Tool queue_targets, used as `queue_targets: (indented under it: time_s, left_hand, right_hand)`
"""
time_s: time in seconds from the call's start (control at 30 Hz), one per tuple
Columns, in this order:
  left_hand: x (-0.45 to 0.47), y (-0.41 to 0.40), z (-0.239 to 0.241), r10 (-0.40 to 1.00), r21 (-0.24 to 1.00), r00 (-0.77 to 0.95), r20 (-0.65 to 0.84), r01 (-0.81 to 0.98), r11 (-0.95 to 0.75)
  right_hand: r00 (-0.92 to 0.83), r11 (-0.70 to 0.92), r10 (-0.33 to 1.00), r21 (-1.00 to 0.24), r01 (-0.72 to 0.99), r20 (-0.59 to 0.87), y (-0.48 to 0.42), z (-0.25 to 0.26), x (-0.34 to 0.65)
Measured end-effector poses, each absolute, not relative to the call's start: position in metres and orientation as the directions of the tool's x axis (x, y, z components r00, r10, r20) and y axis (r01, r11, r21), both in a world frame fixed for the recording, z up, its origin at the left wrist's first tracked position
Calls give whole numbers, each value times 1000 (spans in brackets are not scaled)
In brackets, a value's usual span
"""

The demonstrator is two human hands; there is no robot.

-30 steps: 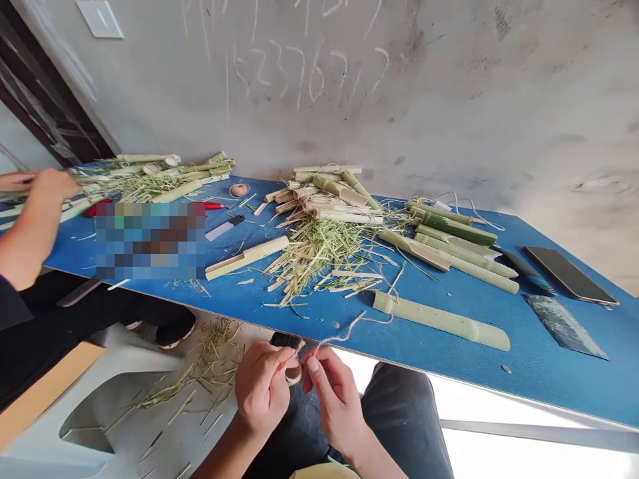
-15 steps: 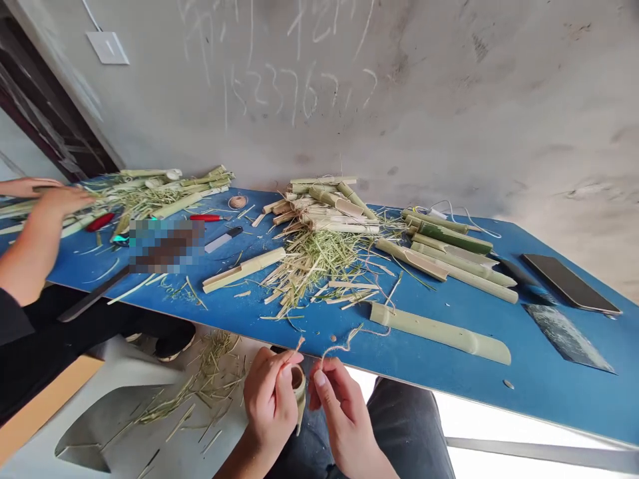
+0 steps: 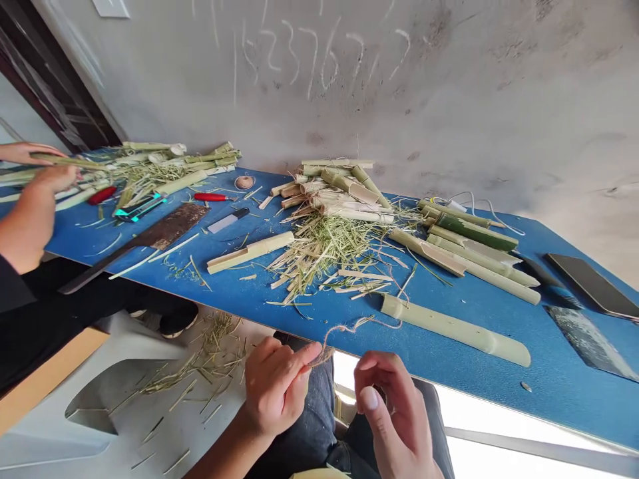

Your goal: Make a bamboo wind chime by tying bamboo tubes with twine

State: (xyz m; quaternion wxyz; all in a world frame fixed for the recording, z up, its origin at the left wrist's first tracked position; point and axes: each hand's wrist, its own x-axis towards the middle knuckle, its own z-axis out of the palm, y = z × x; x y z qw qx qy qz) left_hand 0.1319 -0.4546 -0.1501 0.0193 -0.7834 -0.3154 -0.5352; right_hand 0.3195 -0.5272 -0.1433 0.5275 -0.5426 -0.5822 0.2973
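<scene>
twine [image 3: 340,326] is pinched by the left hand [image 3: 277,387] — the right hand [image 3: 405,414] loosely open — and, if pulled, could be snagged on the lower-right bamboo strip [image 3: 456,326].

White chalk nos. [image 3: 313,63] on grey wall [image 3: 474,120], incl. "2376"; top row [image 3: 214,23] illegible
</scene>
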Motion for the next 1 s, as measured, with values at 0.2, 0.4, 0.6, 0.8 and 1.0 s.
queue_targets:
  time_s: [0.2,0.4,0.6,0.8,1.0]
  left_hand:
    - [139,-458,-145,425,198,325,845,548,-813]
    - [132,-450,-132,596,392,260,760,548,-739]
    - [133,-438,-114,832,445,314,456,729,-520]
    - [133,-436,-117,815,540,369,446,615,-574]
    - [129,-442,-119,803,568,355,479,572,-591]
  right_hand:
    - [-3,388,911,-854,346,413,-499,-128,293]
    - [-13,478,859,-794,376,511,-488,-142,294]
    - [-174,615,754,-586,528,633,-481,-136,305]
    - [-167,623,715,-511,593,679,-473,-129,316]
    - [-106,533,814,-661,528,571,-471,-133,310]
